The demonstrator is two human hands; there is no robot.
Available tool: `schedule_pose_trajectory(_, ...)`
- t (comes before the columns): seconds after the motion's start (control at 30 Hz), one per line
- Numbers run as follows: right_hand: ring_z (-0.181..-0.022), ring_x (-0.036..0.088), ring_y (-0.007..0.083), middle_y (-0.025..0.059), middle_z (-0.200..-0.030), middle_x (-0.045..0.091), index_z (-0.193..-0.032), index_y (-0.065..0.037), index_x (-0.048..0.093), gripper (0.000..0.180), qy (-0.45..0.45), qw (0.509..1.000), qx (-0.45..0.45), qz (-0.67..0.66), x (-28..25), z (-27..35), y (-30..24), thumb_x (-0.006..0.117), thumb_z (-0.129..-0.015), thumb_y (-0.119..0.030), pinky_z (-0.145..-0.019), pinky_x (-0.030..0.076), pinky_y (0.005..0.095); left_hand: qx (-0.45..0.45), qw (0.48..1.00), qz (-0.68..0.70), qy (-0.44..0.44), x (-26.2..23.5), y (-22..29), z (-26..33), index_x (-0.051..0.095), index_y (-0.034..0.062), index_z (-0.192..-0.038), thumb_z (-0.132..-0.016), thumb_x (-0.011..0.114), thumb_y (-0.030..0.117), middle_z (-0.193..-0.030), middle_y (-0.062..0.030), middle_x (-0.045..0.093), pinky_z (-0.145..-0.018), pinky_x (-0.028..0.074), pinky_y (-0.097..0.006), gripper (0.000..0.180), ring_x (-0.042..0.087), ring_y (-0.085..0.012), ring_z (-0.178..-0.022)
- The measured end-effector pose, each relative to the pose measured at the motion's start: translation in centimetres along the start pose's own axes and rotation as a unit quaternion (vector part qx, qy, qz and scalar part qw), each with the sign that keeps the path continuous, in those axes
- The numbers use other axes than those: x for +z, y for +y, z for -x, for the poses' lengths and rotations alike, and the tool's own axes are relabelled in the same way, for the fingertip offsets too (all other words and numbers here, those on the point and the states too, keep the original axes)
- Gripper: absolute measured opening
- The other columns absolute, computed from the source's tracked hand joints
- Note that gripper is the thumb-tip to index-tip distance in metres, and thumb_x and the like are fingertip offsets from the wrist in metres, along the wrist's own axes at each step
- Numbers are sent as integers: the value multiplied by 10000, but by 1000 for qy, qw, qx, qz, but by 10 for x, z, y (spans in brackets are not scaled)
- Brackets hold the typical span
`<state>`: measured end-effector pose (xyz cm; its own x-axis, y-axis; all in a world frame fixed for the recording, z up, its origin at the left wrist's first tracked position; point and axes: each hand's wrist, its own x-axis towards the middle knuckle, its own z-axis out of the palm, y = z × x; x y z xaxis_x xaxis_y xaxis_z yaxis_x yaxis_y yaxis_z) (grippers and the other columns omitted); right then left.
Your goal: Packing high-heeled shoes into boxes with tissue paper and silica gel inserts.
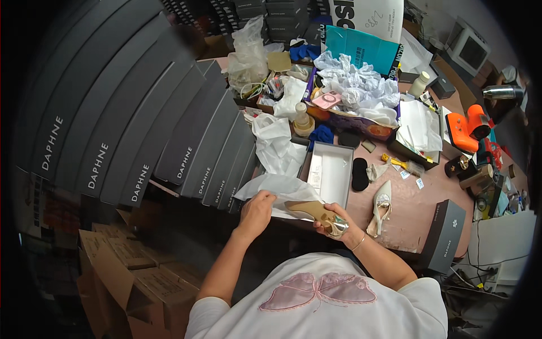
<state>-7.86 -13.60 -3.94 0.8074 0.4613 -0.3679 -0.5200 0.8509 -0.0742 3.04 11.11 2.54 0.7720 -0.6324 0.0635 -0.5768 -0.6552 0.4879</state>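
My right hand grips a shoe by its heel end, its tan sole turned up and its heel shiny metallic. The toe points left, against white tissue paper. My left hand pinches the near left edge of that sheet. Both hands are just off the table's front edge, over an open shoebox part whose near side shows under the paper. To the right, a pale pointed slingback shoe lies on the table. An open white-lined box with a printed slip inside sits beyond my hands.
Stacked dark grey shoeboxes rise along the left, with cardboard cartons below. Crumpled paper fills a box at the back. A yellow-handled brush and a black oval pad lie right; a grey shoebox stands at the right edge.
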Motion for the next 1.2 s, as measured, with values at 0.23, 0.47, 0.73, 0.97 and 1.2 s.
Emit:
schedule_pose_trajectory(0.23,-734,570,257,145,-965,588,-1197,13,496,386,-75,995,-25,-66,3,18,44,536,-909,-242,-589,530,306,141,981,130,-8,-14,40,18,543,-58,-1143,-739,534,-47,-1332,-186,493,-817,517,-411,404,616,-370,-972)
schedule_pose_trajectory(0.47,-1050,604,234,103,-1161,615,-1224,-47,537,342,82,939,-333,-3,48,16,75,512,-952,-253,-916,504,356,342,927,150,30,-5,114,39,601,-76,-1056,-684,567,-74,-1313,-182,527,-716,563,-344,374,669,-306,-895)
schedule_pose_trajectory(0.73,-1208,497,233,102,-1298,535,-1319,-69,484,453,-134,938,-318,26,-32,62,28,471,-957,-341,-1014,403,319,344,915,208,16,48,162,56,600,-90,-1002,-661,585,-105,-1244,-180,578,-628,559,-322,342,667,-277,-766)
schedule_pose_trajectory(0.97,-1170,525,235,96,-1264,558,-1301,-65,503,438,28,949,-309,56,-37,95,68,481,-952,-328,-997,420,325,390,855,324,-112,84,213,104,575,-34,-1098,-691,629,-59,-1348,-125,518,-679,572,-327,411,675,-283,-854)
schedule_pose_trajectory(1.2,-1132,552,238,89,-1230,581,-1282,-62,522,423,194,872,-354,278,-28,92,109,491,-946,-316,-980,436,330,121,865,453,-181,62,170,147,646,17,-1002,-834,589,31,-1251,-178,563,-715,512,-266,178,617,-155,-866)
